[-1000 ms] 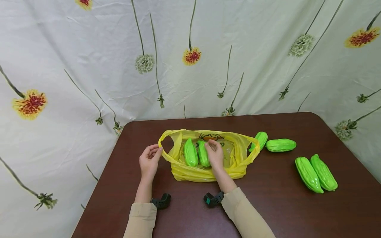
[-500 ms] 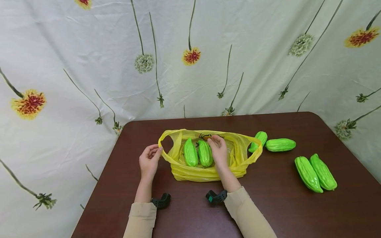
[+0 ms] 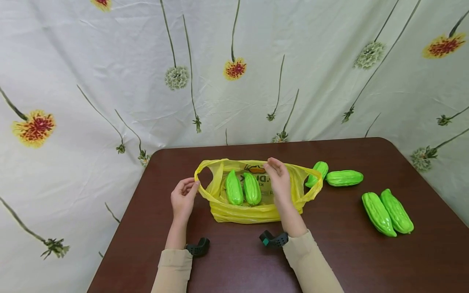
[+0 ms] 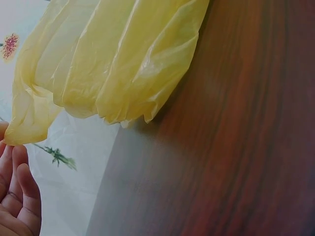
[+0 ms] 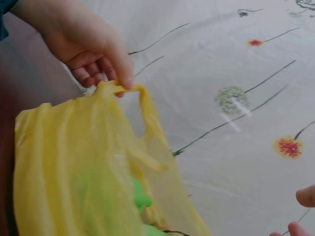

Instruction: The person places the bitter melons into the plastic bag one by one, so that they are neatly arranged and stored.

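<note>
A yellow plastic carrier bag [image 3: 242, 215] lies on the table with its mouth spread wide. Two green bitter gourds, a left one [image 3: 234, 189] and a right one [image 3: 252, 189], rest side by side inside it. The left hand [image 3: 184, 197] pinches the bag's left handle; the left wrist view shows fingers [image 4: 30, 184] at the handle's end. Over the bag's right part is the right hand [image 3: 280, 181], its fingers loosely bent and holding nothing. Only its thumb and some fingertips [image 5: 297, 229] show at the edge of the right wrist view.
To the right of the bag lie one gourd [image 3: 320, 169] partly behind the handle, another gourd [image 3: 345, 178] lying crosswise, and a pair, a left gourd [image 3: 379, 214] and a right gourd [image 3: 397, 211]. A flowered cloth [image 3: 205, 101] hangs behind the brown table [image 3: 146, 236].
The right hand has come away from the right gourd inside the bag and moved right and up. The left hand has stayed at the handle.
</note>
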The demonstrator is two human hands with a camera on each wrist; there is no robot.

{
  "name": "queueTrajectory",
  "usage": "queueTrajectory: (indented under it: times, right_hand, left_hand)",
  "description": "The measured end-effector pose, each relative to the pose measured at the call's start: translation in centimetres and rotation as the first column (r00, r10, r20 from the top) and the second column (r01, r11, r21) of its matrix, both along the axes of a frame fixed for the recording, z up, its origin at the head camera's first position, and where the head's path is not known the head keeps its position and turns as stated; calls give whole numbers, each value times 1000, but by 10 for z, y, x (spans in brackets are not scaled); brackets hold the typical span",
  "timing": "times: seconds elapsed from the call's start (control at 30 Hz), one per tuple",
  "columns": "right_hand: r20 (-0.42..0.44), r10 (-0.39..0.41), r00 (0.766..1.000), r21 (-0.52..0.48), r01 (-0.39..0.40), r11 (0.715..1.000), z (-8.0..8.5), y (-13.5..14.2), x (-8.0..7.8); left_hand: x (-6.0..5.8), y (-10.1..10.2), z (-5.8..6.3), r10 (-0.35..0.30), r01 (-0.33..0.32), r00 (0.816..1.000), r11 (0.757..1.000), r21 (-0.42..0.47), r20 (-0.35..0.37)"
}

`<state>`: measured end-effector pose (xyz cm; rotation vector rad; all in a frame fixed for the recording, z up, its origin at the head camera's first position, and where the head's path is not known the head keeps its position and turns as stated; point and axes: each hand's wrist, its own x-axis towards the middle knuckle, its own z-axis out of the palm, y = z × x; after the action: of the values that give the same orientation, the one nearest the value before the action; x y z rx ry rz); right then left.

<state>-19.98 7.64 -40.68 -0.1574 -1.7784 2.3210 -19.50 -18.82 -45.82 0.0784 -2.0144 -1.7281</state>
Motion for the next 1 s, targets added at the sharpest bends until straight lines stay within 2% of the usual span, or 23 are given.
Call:
queueTrajectory:
  times: [0.17,0.4,0.63,0.73,1.0]
  right_hand:
    - [-36,31,999,-21,-31,999,12,11,7]
    - [-56,33,998,-39,-35,999,32,30,15]
    - [-103,40,994,-74,-48,996,41,49,18]
    - [-106,27,994,-73,-35,997,44,57,20]
    - [-85,-14,996,19,16,1000,47,74,26]
  left_hand:
    - [0,1,0,4,-4,1000,1000,-3,3]
    - [1,0,3,-9,9,999,1000,14,37]
    - [15,9,25,-31,31,999,999,-20,25]
    - [17,10,29,-29,30,999,999,-23,23]
    - [16,10,27,-39,39,999,999,0,14]
